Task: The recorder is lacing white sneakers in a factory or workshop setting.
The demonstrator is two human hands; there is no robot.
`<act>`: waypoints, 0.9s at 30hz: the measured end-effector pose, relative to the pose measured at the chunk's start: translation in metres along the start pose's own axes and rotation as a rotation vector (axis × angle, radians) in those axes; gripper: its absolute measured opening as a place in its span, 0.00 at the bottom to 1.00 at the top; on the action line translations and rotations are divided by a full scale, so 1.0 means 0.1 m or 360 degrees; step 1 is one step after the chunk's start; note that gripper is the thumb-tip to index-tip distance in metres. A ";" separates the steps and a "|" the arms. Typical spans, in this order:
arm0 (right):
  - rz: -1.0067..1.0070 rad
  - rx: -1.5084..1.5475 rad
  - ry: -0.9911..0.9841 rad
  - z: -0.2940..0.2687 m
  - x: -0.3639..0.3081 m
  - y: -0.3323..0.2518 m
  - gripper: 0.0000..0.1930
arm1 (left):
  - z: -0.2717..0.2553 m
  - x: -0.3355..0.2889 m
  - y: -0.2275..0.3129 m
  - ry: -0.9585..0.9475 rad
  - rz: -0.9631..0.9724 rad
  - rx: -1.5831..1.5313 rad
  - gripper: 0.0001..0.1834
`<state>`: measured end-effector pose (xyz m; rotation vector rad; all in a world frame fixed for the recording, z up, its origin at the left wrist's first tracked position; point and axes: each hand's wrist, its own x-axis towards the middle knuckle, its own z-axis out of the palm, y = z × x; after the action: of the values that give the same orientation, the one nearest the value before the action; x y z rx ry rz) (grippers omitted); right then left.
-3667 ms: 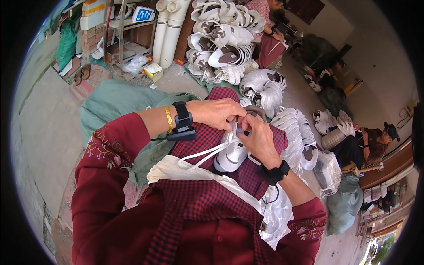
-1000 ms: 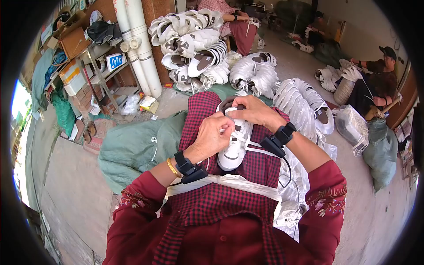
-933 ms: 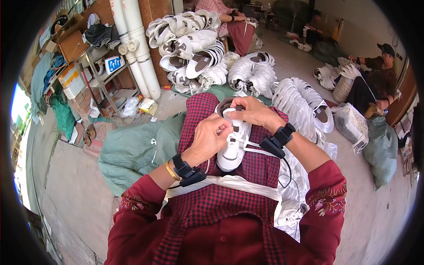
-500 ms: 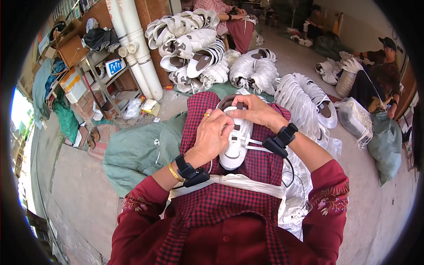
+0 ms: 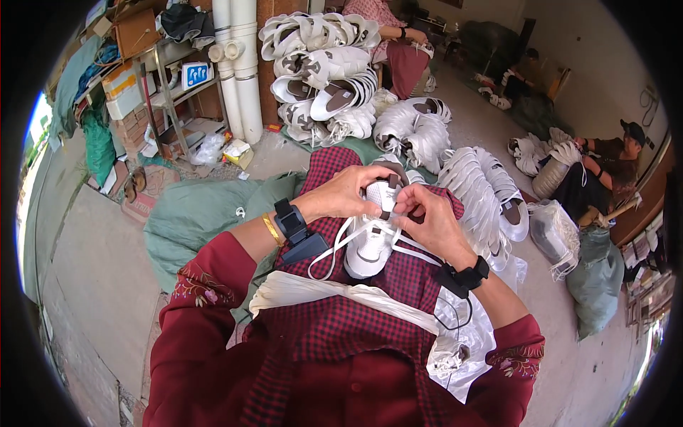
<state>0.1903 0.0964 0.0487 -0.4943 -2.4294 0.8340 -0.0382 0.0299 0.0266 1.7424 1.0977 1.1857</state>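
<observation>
A white sneaker [image 5: 368, 250] rests on the person's lap, on the red-and-black checked apron [image 5: 333, 165], its toe pointing back toward the wearer and slightly to the left, its brown-lined collar away; the long axis runs nearly straight out from the body. White shoelaces [image 5: 331, 250] spread from the lower eyelets, one looping left, another running right. Beyond the right knee, a clear plastic bag [image 5: 556, 231] holds pale contents too indistinct to name, and a green woven sack [image 5: 596, 288] stands against it, its contents hidden. On the left, a metal shelf [image 5: 169, 107] carries a blue-and-white box [image 5: 196, 75], with an open cardboard box [image 5: 136, 32] above. Stacked white shoes [image 5: 331, 67] rise beyond the lap. The sneaker's upper end lies between both hands: the left hand [image 5: 340, 192] grips the tongue area from the left, thumb nearer the toe, fingers toward the collar; the right hand [image 5: 429, 219] has its fingers curled and its fingertips drawn against the right eyelet edge, though what they pinch cannot be told.
</observation>
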 end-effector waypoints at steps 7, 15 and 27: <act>-0.0145 -0.0295 -0.0001 0.15 0.08 -0.11 0.14 | -0.02 -0.01 -0.06 -0.0033 -0.0066 0.0027 0.39; -0.0268 -0.0961 -0.0017 -0.61 -0.09 0.35 0.07 | -0.10 -0.07 0.06 -0.0015 -0.0144 0.0368 0.37; -0.0138 -0.0755 0.0222 -0.49 -0.09 0.17 0.05 | 0.30 -0.30 0.11 0.0627 0.0430 0.1139 0.03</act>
<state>0.2286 0.1271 0.0674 -0.5898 -2.4910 0.1711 -0.0137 -0.0054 0.0187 2.3053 1.7148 1.4527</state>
